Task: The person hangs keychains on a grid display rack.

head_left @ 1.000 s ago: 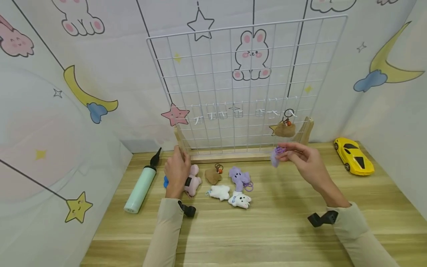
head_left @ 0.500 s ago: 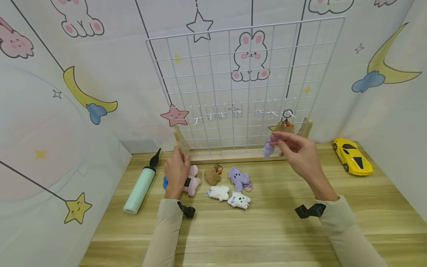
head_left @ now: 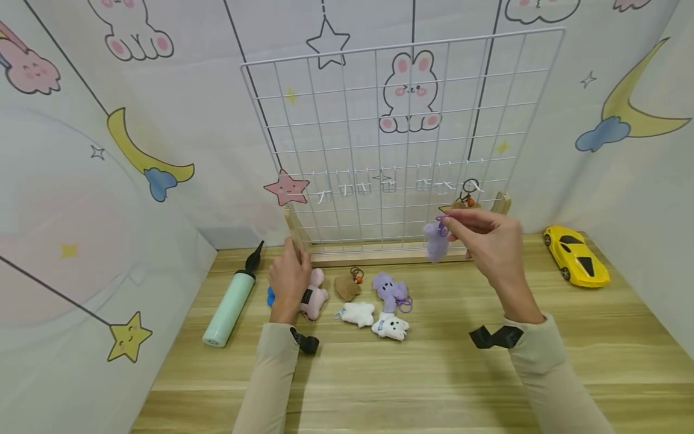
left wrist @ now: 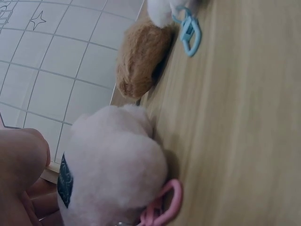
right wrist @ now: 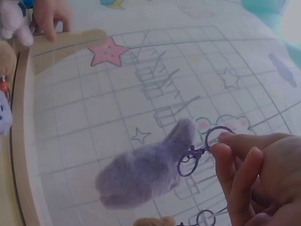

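Observation:
My right hand [head_left: 496, 247] pinches the ring of a purple plush keychain [head_left: 437, 242] between thumb and fingers. The plush dangles in front of the lower right of a white wire grid [head_left: 379, 150]; its purple ring and clasp [right wrist: 188, 162] show in the right wrist view. Behind that hand, a brown plush keychain [head_left: 470, 204] hangs on a grid hook, partly covered. At the grid's left end my left hand [head_left: 289, 277] grips the wooden foot [head_left: 293, 224] of the stand. Beside its wrist lies a pink plush keychain [left wrist: 113, 165] with a pink clasp.
On the table lie a brown plush [head_left: 347, 287], another purple plush [head_left: 390, 290] and two white plushes [head_left: 358, 313]. A mint hand pump [head_left: 230, 310] stands off to the left, a yellow toy car [head_left: 576, 256] to the right. Several hooks [head_left: 388, 185] line the grid.
My right hand has carried the purple plush keychain leftward and up to the grid, and the plush has swung to hang down. The left hand has stayed on the wooden foot.

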`<state>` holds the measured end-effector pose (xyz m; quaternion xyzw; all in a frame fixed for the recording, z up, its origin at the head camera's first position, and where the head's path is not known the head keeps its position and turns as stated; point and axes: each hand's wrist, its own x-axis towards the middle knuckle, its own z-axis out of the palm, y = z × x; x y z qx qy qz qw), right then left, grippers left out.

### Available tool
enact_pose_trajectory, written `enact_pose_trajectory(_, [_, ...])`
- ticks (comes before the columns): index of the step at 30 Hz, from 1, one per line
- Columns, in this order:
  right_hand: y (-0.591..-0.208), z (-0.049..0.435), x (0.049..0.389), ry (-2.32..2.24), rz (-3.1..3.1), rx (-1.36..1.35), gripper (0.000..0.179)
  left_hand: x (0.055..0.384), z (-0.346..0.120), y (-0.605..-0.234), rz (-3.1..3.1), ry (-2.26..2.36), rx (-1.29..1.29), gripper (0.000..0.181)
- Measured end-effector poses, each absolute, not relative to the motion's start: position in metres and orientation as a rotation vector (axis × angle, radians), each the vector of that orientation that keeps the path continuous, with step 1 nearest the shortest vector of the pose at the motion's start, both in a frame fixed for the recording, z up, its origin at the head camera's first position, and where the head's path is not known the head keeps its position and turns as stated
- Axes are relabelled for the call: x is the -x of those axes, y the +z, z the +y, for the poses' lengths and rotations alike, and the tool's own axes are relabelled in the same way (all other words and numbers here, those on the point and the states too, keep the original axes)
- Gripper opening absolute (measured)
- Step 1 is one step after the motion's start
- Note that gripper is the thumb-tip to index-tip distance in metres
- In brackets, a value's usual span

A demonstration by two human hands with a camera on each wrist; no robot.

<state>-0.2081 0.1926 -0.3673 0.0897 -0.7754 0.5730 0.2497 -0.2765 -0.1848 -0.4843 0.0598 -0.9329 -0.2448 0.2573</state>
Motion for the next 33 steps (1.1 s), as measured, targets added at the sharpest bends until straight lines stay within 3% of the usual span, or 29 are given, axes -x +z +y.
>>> enact_pose_trajectory(7, [-0.363, 0.193, 0.205, 1.484, -2.144, -0.153, 0.024, 0.277, -0.185, -0.485, -2.521, -0.669, -0.149, 0.024])
enact_pose_trajectory(19, [-0.358, 0.184, 0.221, 1.963, -1.695, -0.038, 0.033, 0.278, -0.186, -0.487, -2.53, -0.66, -0.16, 0.024])
enact_pose_trajectory(33, [-0.367, 0.173, 0.238, 2.15, -1.458, 0.01, 0.036, 0.277, -0.185, -0.487, -2.527, -0.657, -0.159, 0.026])
